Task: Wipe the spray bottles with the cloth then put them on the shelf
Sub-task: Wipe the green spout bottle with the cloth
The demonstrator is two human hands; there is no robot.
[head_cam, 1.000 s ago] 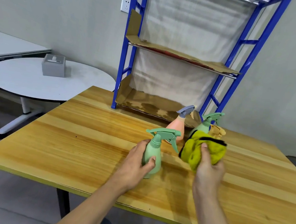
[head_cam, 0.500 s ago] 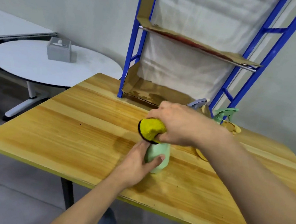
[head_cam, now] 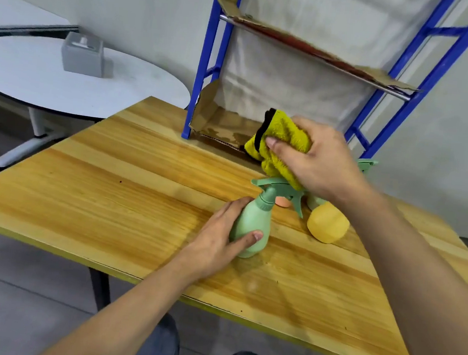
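Head view: the left hand (head_cam: 220,242) wraps the belly of the green spray bottle (head_cam: 251,225), thumb across its front and fingers round the far side, holding it upright on the wooden table (head_cam: 140,182). Its forearm comes up from the bottom of the picture. The right hand (head_cam: 315,162) reaches in from the right, forearm slanting over the table, and clutches a bunched yellow cloth (head_cam: 282,134) with the thumb pressed on its near side; the cloth's lower fold lies against the top of the sprayer head.

The green bottle stands near the middle of the table, well back from the near edge. Just to its right stands a yellow bottle (head_cam: 327,223), and a bit of an orange bottle (head_cam: 282,202) shows behind the trigger. A second green trigger (head_cam: 368,163) peeks out past the right wrist. The blue shelf (head_cam: 203,58) rises at the table's far edge; its bottom tier, lined with cardboard (head_cam: 221,124), shows bare at its left end. A broad stretch of bare wood lies left of the held bottle. Beyond the table's left corner stands a round white table (head_cam: 63,87) with a grey box (head_cam: 82,53) on it
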